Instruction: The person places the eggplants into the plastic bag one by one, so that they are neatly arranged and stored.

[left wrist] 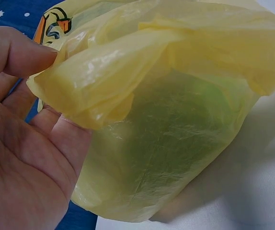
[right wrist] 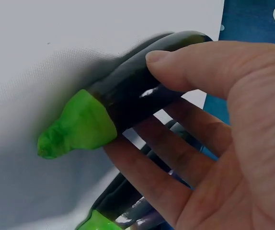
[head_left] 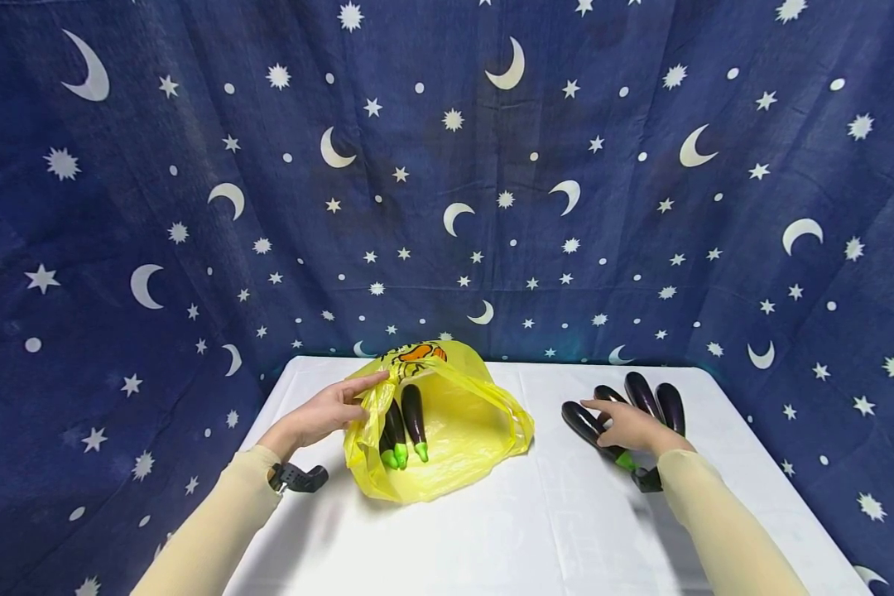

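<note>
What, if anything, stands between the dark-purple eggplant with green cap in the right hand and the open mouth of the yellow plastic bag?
Nothing visible; only bare white tabletop lies between the eggplant and the bag. The left hand holds the bag's left rim, outside that path.

The yellow bag point(head_left: 465, 434) gapes, its left apparently blocked by eggplants point(head_left: 413, 411).

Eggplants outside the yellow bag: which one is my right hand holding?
In the head view, the leftmost eggplant outside the yellow bag: your right hand has it between thumb and fingers. The other three lie farther right, outside that grip.
</note>
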`<action>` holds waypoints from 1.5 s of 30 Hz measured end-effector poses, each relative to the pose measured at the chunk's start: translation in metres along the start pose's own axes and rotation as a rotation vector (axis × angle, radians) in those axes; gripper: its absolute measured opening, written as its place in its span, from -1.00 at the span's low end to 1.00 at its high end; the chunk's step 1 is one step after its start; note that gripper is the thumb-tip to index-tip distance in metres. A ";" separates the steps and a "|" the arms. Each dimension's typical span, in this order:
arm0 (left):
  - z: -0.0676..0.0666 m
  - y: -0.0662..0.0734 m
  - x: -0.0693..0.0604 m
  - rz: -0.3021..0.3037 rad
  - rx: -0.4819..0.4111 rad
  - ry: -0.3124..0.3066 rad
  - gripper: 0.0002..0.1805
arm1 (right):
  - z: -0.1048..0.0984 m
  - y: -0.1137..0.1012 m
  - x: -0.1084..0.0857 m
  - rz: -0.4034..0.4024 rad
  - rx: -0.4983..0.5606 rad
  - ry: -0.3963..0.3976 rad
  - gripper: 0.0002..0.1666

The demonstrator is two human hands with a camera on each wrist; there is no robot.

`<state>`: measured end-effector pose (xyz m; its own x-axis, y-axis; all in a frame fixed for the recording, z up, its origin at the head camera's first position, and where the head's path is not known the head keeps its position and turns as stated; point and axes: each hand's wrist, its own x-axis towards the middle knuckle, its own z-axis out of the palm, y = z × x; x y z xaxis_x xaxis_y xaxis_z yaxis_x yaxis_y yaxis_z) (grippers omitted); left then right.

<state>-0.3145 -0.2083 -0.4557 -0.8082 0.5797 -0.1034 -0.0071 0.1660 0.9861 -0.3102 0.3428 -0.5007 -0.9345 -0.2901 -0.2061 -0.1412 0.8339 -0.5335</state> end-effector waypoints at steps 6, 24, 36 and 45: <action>0.000 0.000 0.000 0.002 -0.008 -0.002 -0.14 | 0.001 -0.001 -0.001 0.052 0.067 -0.036 0.05; 0.001 0.000 -0.001 -0.006 0.001 0.003 -0.14 | 0.002 -0.004 -0.004 0.078 0.057 -0.040 0.04; 0.001 0.000 -0.001 -0.005 -0.004 -0.002 -0.14 | 0.005 0.000 -0.005 0.066 0.092 -0.034 0.01; 0.002 -0.001 -0.002 -0.020 0.014 0.010 -0.12 | 0.006 -0.001 -0.007 0.075 0.104 -0.031 0.00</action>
<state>-0.3124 -0.2082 -0.4568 -0.8136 0.5685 -0.1220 -0.0153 0.1888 0.9819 -0.3020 0.3416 -0.5035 -0.9306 -0.2443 -0.2727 -0.0354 0.8014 -0.5971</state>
